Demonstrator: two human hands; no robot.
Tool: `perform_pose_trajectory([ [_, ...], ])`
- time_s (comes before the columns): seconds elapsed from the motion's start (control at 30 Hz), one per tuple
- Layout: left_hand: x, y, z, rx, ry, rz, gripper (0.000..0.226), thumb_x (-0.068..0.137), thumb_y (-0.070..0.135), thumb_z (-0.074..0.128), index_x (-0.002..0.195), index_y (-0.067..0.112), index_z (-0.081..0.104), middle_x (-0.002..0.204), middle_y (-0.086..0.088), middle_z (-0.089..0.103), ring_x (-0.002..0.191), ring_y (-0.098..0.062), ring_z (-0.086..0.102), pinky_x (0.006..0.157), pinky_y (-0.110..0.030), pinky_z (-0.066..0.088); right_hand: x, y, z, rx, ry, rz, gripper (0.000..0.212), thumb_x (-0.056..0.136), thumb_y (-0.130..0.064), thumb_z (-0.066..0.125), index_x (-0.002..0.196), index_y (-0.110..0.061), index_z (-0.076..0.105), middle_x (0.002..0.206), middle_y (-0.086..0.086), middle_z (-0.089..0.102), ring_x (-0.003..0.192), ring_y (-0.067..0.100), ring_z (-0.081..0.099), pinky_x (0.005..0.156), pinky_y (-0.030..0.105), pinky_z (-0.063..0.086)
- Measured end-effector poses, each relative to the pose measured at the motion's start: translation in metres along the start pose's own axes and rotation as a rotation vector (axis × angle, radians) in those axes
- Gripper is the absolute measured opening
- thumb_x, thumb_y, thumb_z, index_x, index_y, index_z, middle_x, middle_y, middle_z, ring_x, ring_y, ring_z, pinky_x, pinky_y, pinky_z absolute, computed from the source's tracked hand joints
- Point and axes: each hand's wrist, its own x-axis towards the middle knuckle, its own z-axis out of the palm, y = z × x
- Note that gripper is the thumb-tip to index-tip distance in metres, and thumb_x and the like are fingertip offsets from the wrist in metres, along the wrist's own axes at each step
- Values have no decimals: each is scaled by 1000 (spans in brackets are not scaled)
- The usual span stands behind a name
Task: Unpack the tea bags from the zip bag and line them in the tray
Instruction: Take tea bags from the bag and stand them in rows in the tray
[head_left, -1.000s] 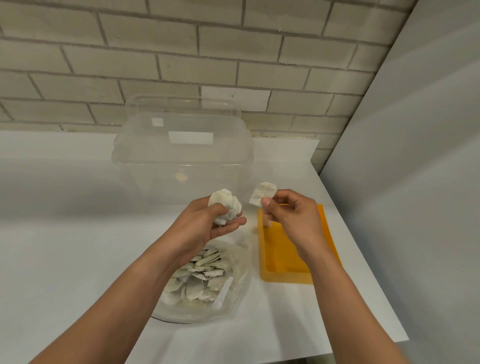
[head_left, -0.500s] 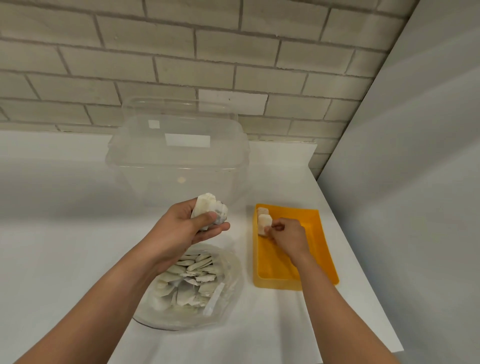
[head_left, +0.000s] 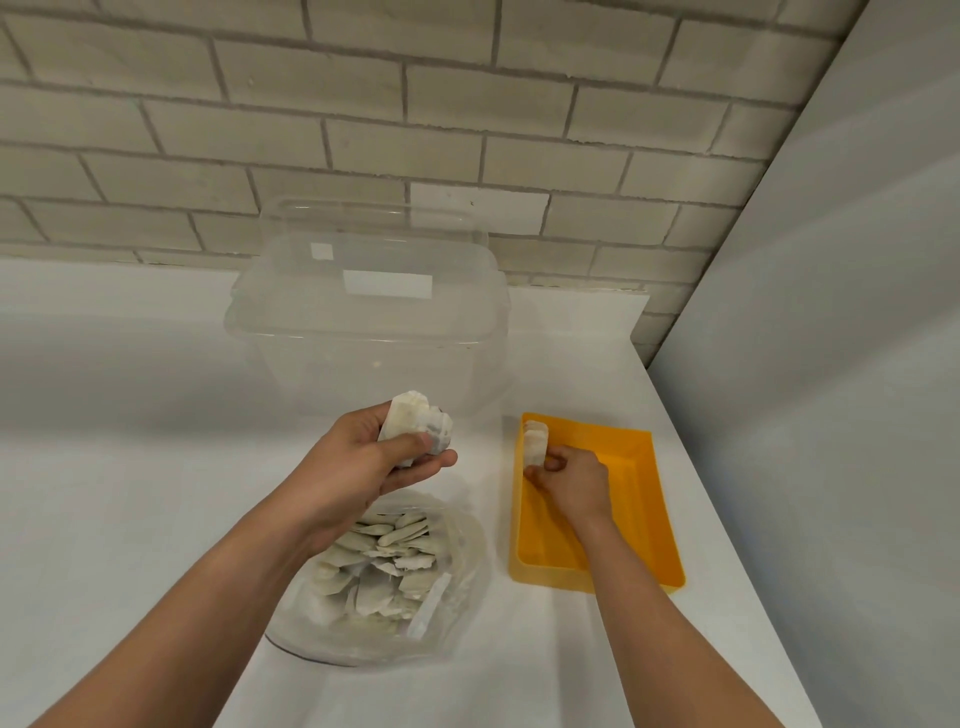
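A: You face a white counter against a brick wall. Your left hand has its fingers curled round a bunch of tea bags, held above the zip bag, which lies on the counter with many more inside.

B: Behind that bag stands a clear tub. Further right, your right hand is inside the orange tray, pinching the standing tea bags on edge in its far left corner.
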Motion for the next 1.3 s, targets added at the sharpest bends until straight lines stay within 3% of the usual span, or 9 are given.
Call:
perform_pose_trajectory([
  [0.17,0,0,2,-10,2,-14,24,101,-7,52,120,-1,66,115,-22,75,106,-29,76,89,-27,61,1,-1,2,-60,32,-40,18,87,-22,78,105,-19,80,94,1,78,91,19,69,59,13,35],
  [0.4,-3,-1,3,4,-10,-18,21,103,-5,53,119,0,67,112,-21,76,106,-27,76,87,-24,61,1,2,1,-105,-15,-97,7,87,-23,78,93,-24,79,75,-9,68,75,12,59,58,13,34],
  [0.6,-6,0,3,19,-18,-10,18,103,-1,56,117,0,68,110,-18,78,106,-26,77,89,-24,61,-2,2,-2,-116,-55,-120,14,86,-23,79,100,-23,80,82,-6,71,77,11,60,61,8,35],
  [0.77,-8,1,3,49,-28,6,17,102,2,60,117,1,69,109,-14,79,105,-26,77,91,-25,60,-3,5,-7,-83,-108,-88,15,81,-25,83,95,-26,78,80,-11,71,79,13,63,66,19,41],
  [0.87,-10,1,3,65,-38,20,17,100,3,64,116,3,70,109,-13,79,104,-25,77,91,-25,60,-8,-6,-16,-87,-31,-51,40,82,-26,83,119,-22,71,98,-6,68,95,17,65,81,26,44],
  [1.0,-9,0,4,77,-36,30,17,99,4,66,115,2,71,109,-13,79,103,-25,77,90,-26,61,-46,-58,-35,303,141,-150,21,93,-23,74,113,-26,73,91,-9,73,81,5,68,75,22,56],
  [1.07,-8,-1,8,68,-34,38,17,99,3,66,115,2,71,109,-13,79,102,-26,78,89,-26,61,-68,-88,-44,561,-25,-175,14,94,-26,74,107,-25,76,92,-5,76,80,9,71,71,23,59],
  [1.17,-5,-2,15,32,-49,69,19,99,3,65,117,3,71,109,-14,79,102,-26,77,89,-26,61,-89,-112,-47,608,-289,-225,20,91,-22,77,111,-19,76,99,-1,78,90,18,75,77,29,62],
  [1.3,-5,-3,20,-9,-83,81,24,99,3,65,122,5,71,113,-13,78,106,-27,76,92,-26,60,-95,-116,-47,544,-234,-277,10,93,-15,75,102,-17,78,91,1,79,88,21,75,80,36,62],
])
